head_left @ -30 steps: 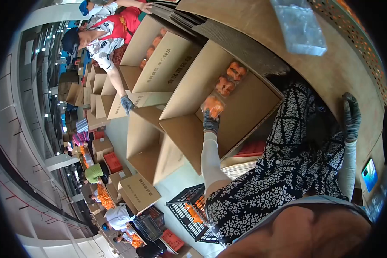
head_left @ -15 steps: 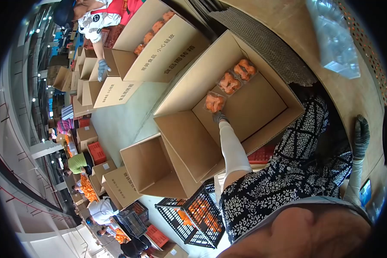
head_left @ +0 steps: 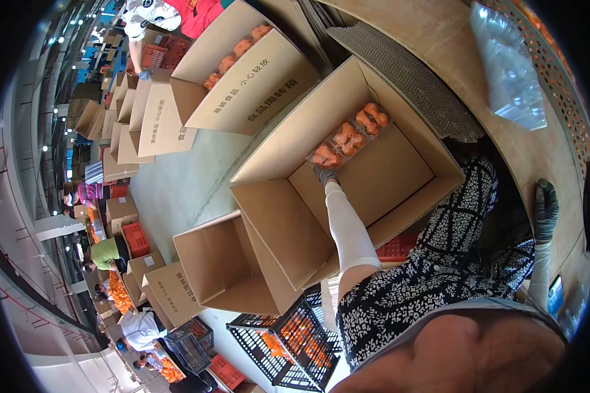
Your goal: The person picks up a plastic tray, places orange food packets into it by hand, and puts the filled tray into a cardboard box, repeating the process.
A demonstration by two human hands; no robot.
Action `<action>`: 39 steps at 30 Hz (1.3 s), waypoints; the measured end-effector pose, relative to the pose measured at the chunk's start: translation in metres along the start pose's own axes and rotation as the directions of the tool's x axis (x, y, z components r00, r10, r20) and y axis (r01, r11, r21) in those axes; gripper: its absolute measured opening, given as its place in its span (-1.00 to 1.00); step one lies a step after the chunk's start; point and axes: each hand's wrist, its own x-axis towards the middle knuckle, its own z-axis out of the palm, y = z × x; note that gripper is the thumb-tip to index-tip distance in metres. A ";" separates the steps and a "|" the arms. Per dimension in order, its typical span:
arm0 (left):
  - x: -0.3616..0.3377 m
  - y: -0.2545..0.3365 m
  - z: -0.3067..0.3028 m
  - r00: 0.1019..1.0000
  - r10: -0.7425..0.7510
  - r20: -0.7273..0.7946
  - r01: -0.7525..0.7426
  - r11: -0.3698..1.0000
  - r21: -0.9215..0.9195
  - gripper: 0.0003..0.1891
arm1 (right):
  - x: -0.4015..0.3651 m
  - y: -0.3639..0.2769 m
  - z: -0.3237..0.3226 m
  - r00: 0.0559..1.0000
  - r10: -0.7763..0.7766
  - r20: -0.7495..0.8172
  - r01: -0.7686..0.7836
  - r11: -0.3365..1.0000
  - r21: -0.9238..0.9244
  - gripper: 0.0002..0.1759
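My left hand (head_left: 326,175), in a dark grey glove, reaches into a large cardboard box (head_left: 400,173). Its fingers grip the near end of a clear plastic pack (head_left: 325,156) with orange pieces inside. Two similar packs, the middle pack (head_left: 349,139) and the far pack (head_left: 372,118), line up with it along one inner wall. On the worktable (head_left: 567,216) at the right, my right hand (head_left: 546,211) rests in a grey glove, fingers stretched out together and holding nothing visible.
Clear plastic packaging (head_left: 508,72) lies on the worktable beside a perforated crate (head_left: 560,85). Another box (head_left: 242,85) with orange packs stands ahead. An open carton (head_left: 223,262) and a black crate (head_left: 288,340) are at the left. A co-worker's gloved hand (head_left: 144,74) touches cartons.
My left hand has pushed the nearest pack closer to the other two, so the row is tighter. My right hand stays on the worktable. The co-worker's hand has shifted up and left.
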 end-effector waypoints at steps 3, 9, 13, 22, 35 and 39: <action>-0.041 0.098 -0.056 0.946 0.124 0.298 -0.247 0.874 0.418 -0.57 | 0.009 -0.015 0.007 0.997 -0.073 0.039 0.074 0.997 -0.038 -0.82; -0.043 0.191 -0.069 0.926 -0.019 0.378 0.236 0.809 -0.538 -0.54 | 0.060 -0.103 0.014 0.913 -0.339 -0.226 0.364 0.928 0.077 -0.77; -0.103 0.340 -0.087 0.806 0.548 0.223 -0.440 0.808 -0.392 -0.65 | 0.117 -0.147 0.008 0.716 -0.695 0.066 0.689 0.689 -0.224 -0.66; -0.305 0.538 -0.036 0.098 0.969 0.227 -0.628 0.237 -0.741 -0.28 | 0.167 -0.135 0.034 0.736 -0.520 0.433 0.613 0.783 -0.101 -0.67; -0.361 0.540 -0.005 0.367 0.831 0.418 -0.149 0.496 -0.855 -0.35 | 0.153 -0.109 0.031 0.694 -0.687 0.216 0.700 0.714 0.022 -0.79; -0.361 0.535 -0.001 0.363 0.851 0.378 -0.198 0.467 -0.862 -0.35 | 0.151 -0.133 0.016 0.679 -0.562 0.473 0.693 0.703 -0.160 -0.72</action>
